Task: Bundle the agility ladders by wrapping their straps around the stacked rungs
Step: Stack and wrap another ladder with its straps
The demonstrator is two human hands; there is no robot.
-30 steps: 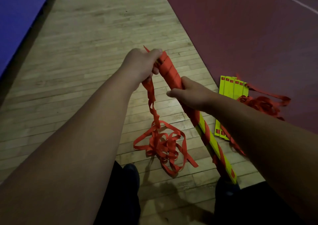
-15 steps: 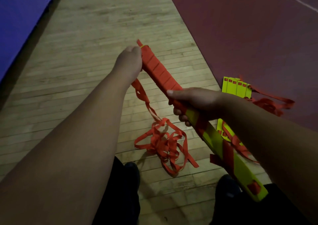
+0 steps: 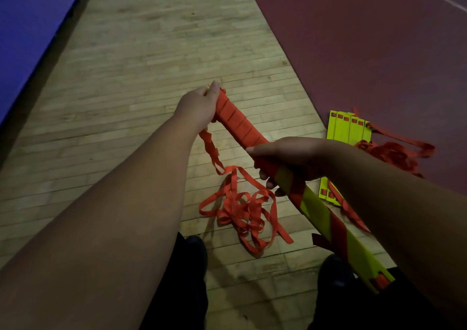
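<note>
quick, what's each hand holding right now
Left hand: grips the far, strap-wrapped end of the stacked yellow plastic rungs.
Right hand: grips the same stack mid-length.

Bundle (image 3: 237, 125) tipped flatter — left hand (image 3: 199, 107) regripped its tip.

The stacked rungs (image 3: 314, 207) are presenting as smooth, matt yellow plastic, the straps (image 3: 242, 208) as flat red cloth webbing, the floor (image 3: 156, 59) as worn strip wood, the red mat (image 3: 366, 39) as finely textured.
</note>
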